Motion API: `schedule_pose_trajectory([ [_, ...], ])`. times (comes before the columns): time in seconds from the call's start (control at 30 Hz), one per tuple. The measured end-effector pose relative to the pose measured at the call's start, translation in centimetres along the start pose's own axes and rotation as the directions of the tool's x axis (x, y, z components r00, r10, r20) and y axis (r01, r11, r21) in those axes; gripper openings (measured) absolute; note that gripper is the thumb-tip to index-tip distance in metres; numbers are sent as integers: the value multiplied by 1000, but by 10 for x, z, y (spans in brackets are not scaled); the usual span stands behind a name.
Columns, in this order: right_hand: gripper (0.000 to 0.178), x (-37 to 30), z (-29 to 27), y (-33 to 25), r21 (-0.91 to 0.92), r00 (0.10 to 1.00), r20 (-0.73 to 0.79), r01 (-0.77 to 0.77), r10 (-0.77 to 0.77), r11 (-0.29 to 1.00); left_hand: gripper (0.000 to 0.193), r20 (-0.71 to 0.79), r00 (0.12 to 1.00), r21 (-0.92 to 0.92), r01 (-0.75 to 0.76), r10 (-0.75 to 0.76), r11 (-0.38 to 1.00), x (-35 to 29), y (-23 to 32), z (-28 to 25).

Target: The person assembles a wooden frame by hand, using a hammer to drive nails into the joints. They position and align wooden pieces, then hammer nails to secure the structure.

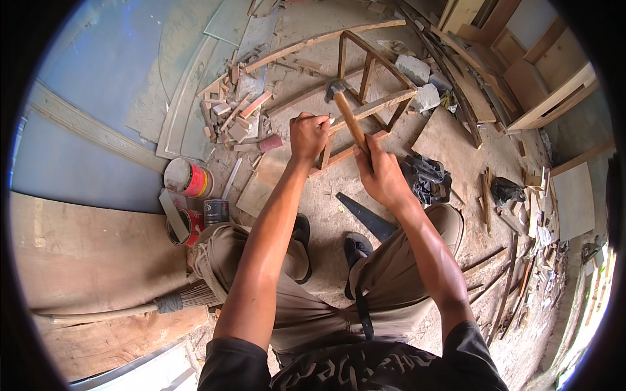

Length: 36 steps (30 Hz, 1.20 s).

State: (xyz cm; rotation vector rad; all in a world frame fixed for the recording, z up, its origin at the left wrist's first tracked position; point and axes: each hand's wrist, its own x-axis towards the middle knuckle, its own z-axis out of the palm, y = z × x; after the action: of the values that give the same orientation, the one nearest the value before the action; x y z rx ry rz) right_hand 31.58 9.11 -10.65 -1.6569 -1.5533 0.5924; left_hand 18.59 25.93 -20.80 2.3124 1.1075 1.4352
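A hammer (351,120) with a wooden handle and dark metal head is gripped in my right hand (383,173), fingers wrapped low on the handle. Its head is raised over a wooden frame (381,104) of thin brown bars that stands on the floor before me. My left hand (309,137) is closed at the near left end of the frame's top bar. Thumb and forefinger are pinched together there, and whatever they hold is too small to make out. Below the frame, near my feet, lies a handsaw blade (366,216).
Paint cans (187,178) stand at left beside a broom (186,296). Wood offcuts (238,117) are heaped at far left. Concrete blocks (422,94) sit right of the frame, with a black plastic bag (427,179) nearer. Planks (466,98) and a wooden cabinet (548,78) occupy the far right.
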Motion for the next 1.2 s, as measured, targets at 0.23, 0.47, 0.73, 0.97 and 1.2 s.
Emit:
schedule_pose_trajectory([
  [0.23, 28, 0, 1, -7, 60, 998, -55, 23, -20, 998, 13, 3, 1000, 27, -18, 18, 999, 3, 1, -2],
  [0.47, 31, 2, -4, -1, -4, 1000, 1, 17, -17, 1000, 13, 9, 999, 11, -41, 41, 999, 0, 0, -2],
  [0.73, 30, 0, -1, 4, 1, 999, -35, 36, -36, 999, 9, 26, 993, 57, -113, 111, 992, -2, 0, -1],
  [0.97, 32, 0, -1, 4, -50, 999, 38, -12, 14, 999, 11, 29, 995, 58, -93, 91, 994, -1, -2, 0],
  [1.2, 29, -3, 1, 7, 16, 998, -55, 42, -41, 999, 12, 88, 995, 61, -54, 48, 997, 0, 1, -1],
])
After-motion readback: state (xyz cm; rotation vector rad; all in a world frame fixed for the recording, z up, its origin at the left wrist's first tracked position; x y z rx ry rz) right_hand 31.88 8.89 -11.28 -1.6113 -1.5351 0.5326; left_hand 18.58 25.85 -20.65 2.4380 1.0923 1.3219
